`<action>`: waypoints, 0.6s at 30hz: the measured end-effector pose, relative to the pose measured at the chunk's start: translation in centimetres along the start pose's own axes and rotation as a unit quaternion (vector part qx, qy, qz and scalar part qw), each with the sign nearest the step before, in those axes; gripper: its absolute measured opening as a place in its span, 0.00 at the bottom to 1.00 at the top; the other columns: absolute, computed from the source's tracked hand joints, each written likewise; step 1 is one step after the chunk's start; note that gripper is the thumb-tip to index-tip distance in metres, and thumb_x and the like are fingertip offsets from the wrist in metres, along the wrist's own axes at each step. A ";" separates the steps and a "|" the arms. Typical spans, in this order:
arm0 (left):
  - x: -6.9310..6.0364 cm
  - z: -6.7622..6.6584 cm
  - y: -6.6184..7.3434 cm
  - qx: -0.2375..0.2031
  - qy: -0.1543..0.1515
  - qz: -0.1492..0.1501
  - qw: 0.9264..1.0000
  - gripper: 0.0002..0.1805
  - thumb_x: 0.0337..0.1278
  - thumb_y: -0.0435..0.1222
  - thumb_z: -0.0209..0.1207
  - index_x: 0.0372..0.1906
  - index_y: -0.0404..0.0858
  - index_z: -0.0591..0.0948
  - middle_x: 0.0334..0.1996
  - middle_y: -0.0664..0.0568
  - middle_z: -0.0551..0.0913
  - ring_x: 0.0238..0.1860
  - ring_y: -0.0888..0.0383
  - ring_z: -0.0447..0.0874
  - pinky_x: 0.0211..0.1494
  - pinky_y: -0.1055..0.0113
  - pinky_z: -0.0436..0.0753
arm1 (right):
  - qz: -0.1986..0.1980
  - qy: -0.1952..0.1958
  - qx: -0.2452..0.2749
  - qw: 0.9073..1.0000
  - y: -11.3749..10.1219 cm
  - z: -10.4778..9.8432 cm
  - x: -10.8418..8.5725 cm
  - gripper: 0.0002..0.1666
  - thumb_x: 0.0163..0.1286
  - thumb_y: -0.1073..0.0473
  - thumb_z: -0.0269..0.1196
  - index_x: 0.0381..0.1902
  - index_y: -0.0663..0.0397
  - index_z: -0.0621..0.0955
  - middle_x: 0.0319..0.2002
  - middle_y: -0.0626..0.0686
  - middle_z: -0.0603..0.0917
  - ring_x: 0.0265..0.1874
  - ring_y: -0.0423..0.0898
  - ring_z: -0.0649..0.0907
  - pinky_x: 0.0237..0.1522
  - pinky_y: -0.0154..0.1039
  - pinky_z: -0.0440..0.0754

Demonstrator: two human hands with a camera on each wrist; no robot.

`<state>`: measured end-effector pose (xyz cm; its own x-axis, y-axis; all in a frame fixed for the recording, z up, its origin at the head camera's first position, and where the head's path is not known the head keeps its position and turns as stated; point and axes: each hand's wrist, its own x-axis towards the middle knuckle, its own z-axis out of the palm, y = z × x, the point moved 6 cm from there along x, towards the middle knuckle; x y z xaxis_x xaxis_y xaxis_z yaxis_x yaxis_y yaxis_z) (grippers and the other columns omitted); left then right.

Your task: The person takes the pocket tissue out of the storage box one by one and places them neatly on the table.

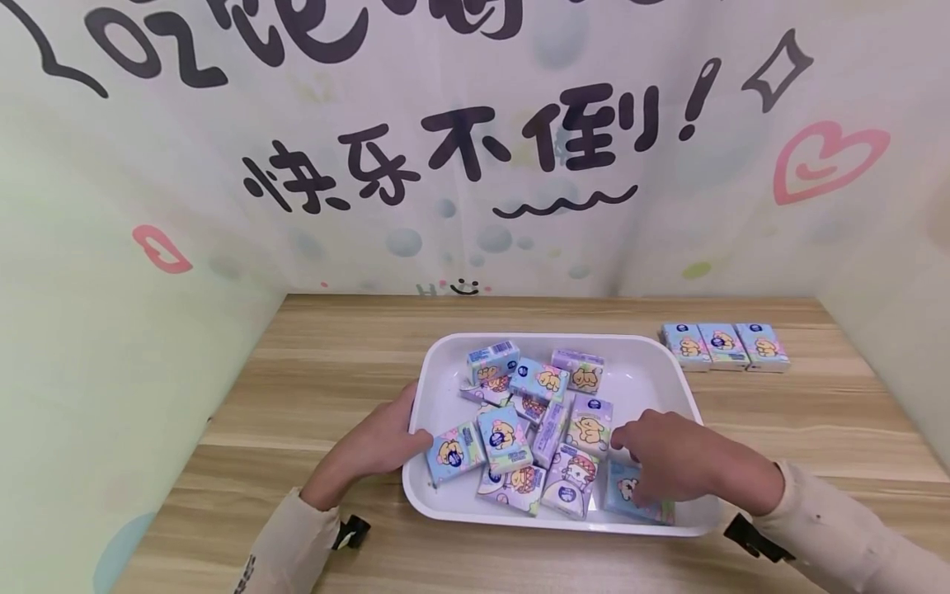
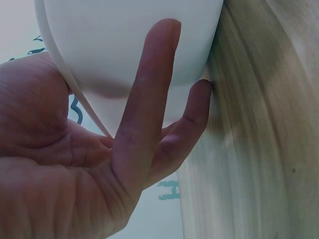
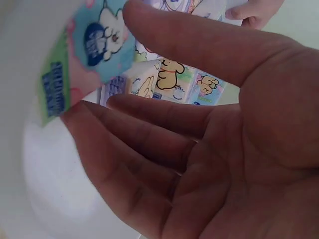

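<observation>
A white plastic tray (image 1: 542, 522) holds several small tissue packs, blue and purple with cartoon animals, lying in a loose heap. My left hand (image 1: 382, 437) grips the tray's left side; the thumb lies over the rim, and the left wrist view shows fingers along the outer wall (image 2: 99, 55). Inside the tray's right front part, my right hand (image 1: 679, 454) pinches a blue tissue pack (image 3: 99, 45) between thumb and fingers. The hand partly covers that pack in the head view. Nearest to it lies a purple tissue pack (image 1: 591, 425).
Three blue tissue packs (image 1: 721, 346) lie side by side in a row on the wooden table (image 1: 319, 355), behind and right of the tray. A printed cloth backdrop (image 1: 445, 247) stands along the table's rear edge.
</observation>
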<state>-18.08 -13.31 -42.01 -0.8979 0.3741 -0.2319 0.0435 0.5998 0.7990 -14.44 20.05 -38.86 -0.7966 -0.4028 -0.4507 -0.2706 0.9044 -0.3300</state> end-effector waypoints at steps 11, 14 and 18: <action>0.0 0.0 0.1 0.003 -0.001 0.001 1.000 0.47 0.65 0.26 0.62 0.87 0.34 0.56 0.59 0.33 0.85 0.38 0.49 0.94 0.34 0.52 0.94 | -0.006 -0.001 0.010 1.000 0.3 0.0 -0.1 0.21 0.55 0.63 0.86 0.44 0.50 0.89 0.36 0.47 0.82 0.36 0.48 0.80 0.47 0.56 0.89; 0.0 0.0 0.1 0.003 -0.004 0.004 1.000 0.47 0.65 0.25 0.61 0.87 0.33 0.55 0.59 0.32 0.85 0.38 0.48 0.94 0.35 0.52 0.94 | -0.006 0.006 0.014 1.000 0.5 -0.2 -0.2 0.19 0.55 0.62 0.86 0.43 0.48 0.89 0.35 0.45 0.82 0.37 0.47 0.79 0.46 0.53 0.89; 0.0 0.0 0.1 -0.001 -0.005 0.004 1.000 0.47 0.65 0.25 0.61 0.87 0.32 0.55 0.58 0.32 0.85 0.38 0.48 0.95 0.35 0.52 0.94 | -0.015 0.013 0.020 1.000 0.8 -0.8 -0.3 0.18 0.57 0.60 0.85 0.43 0.46 0.89 0.34 0.43 0.81 0.38 0.46 0.77 0.45 0.49 0.84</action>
<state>-18.11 -13.25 -41.89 -0.8931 0.3865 -0.2303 0.0510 0.5956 0.8017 -14.85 21.02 -38.39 -0.8027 -0.4258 -0.4176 -0.2734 0.8850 -0.3768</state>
